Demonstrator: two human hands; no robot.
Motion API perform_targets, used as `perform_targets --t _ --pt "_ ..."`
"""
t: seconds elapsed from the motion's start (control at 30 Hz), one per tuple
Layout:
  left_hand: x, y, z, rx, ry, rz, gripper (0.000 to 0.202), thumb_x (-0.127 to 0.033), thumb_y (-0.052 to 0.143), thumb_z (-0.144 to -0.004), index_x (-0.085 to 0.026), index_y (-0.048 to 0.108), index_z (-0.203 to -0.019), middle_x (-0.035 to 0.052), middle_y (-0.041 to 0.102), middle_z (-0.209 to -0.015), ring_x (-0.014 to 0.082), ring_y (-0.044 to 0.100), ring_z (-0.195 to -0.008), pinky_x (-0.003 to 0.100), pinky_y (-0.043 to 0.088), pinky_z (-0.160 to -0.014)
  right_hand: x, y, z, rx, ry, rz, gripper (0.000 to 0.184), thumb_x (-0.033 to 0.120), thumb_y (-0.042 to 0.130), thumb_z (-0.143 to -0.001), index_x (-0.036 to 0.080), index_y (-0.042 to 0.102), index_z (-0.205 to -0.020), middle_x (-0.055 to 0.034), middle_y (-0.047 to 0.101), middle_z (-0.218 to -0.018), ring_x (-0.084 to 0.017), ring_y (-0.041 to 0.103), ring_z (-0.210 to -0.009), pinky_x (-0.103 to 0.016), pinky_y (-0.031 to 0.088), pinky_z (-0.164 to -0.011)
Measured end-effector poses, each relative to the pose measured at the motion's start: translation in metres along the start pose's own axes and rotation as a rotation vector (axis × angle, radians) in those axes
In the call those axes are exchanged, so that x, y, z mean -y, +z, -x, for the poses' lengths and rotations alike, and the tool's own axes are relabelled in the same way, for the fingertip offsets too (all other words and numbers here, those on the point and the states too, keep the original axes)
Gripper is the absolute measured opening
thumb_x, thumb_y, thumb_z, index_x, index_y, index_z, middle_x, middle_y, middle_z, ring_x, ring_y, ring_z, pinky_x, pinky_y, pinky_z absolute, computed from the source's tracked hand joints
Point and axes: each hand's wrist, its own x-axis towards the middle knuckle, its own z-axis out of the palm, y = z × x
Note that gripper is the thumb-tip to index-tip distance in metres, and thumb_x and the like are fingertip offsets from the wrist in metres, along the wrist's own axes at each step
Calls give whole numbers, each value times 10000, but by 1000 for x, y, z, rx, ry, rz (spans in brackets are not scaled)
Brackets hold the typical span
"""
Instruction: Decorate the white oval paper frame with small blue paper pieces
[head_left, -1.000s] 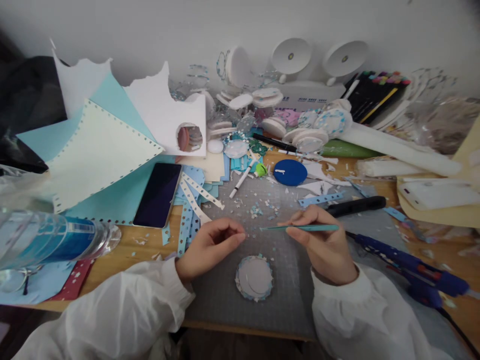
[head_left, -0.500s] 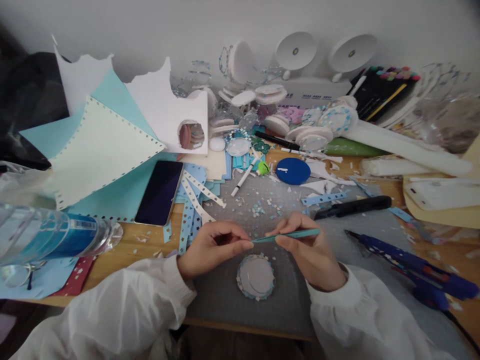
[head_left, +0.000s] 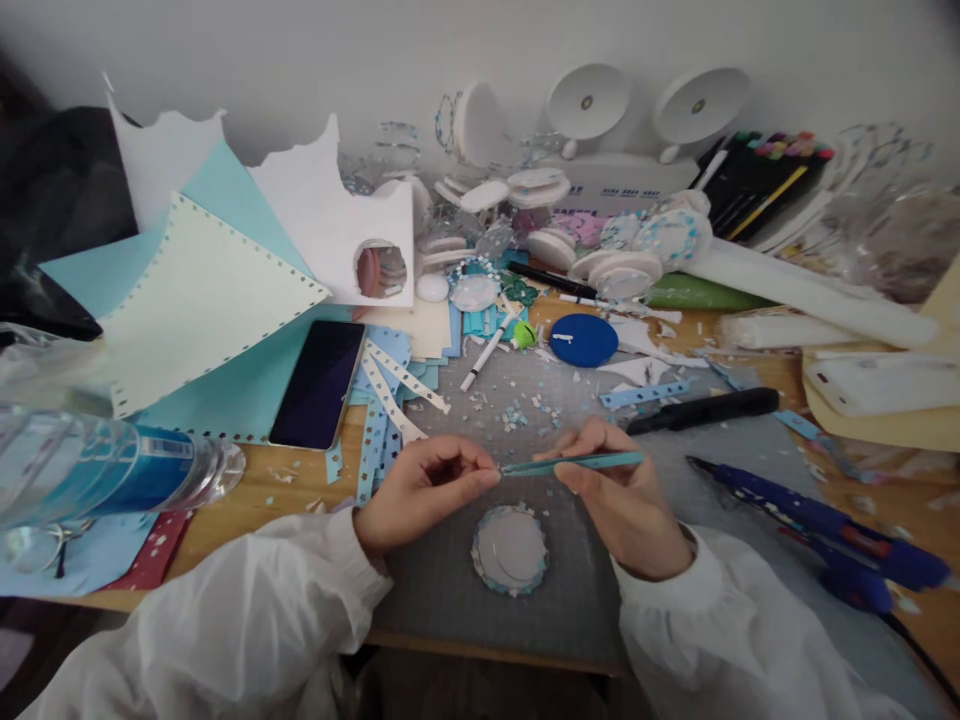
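My right hand [head_left: 619,500] grips a pair of teal tweezers [head_left: 604,461] lying roughly level and pointing left. At their tips my left hand [head_left: 427,492] is closed, thumb pressed to fingertips. Whatever it pinches is too small to make out. Below and between both hands a round whitish disc [head_left: 511,548] rests on the grey cutting mat [head_left: 442,610], its rim trimmed with tiny blue and white pieces. Small paper bits [head_left: 517,412] in blue and white are scattered on the mat beyond my hands.
A blue glue gun [head_left: 817,525] and a black cutter-like tool [head_left: 705,411] lie at the right. Around the left are a phone [head_left: 318,385], punched paper sheets [head_left: 210,310] and a water bottle [head_left: 112,468]. A blue oval lid [head_left: 584,341] and white discs [head_left: 551,248] sit farther back.
The tweezers' tips have parted slightly, and the tool looks more level. My left fingertips have shifted a little left and up. The disc stays where it was.
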Motion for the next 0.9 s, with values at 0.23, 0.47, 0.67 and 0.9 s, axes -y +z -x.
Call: perform_targets --t 0.23,0.47,0.67,0.9 --pt "-2 1 -1 35 -26 34 167 -264 687 -796 -116 626 -749 -55 418 -554 62 350 -527 185 301 -516 0 -1 1 41 -57 38 142 224 761 -739 218 619 -745 13 635 -751 -160 694 -775 -253 538 -706" --pt "-2 1 -1 31 -59 56 190 -286 708 -770 -116 628 -746 -62 405 -536 61 349 -509 190 304 -511 -1 -1 3 73 -81 90 146 190 747 -751 213 603 -754 0 642 -755 -156 688 -752 -247 542 -664" --pt "-2 1 0 26 -97 42 226 -326 735 -735 -121 640 -736 -57 424 -521 61 356 -489 197 298 -491 4 2 3 51 -89 133 157 218 759 -732 203 603 -723 -10 629 -721 -161 681 -703 -259 554 -628" --pt "-2 1 0 32 -125 -6 234 -330 740 -726 -108 667 -716 -43 454 -520 60 372 -481 192 289 -473 3 -1 4 82 -74 151 152 235 749 -754 203 601 -736 -13 618 -728 -172 671 -721 -285 550 -646"
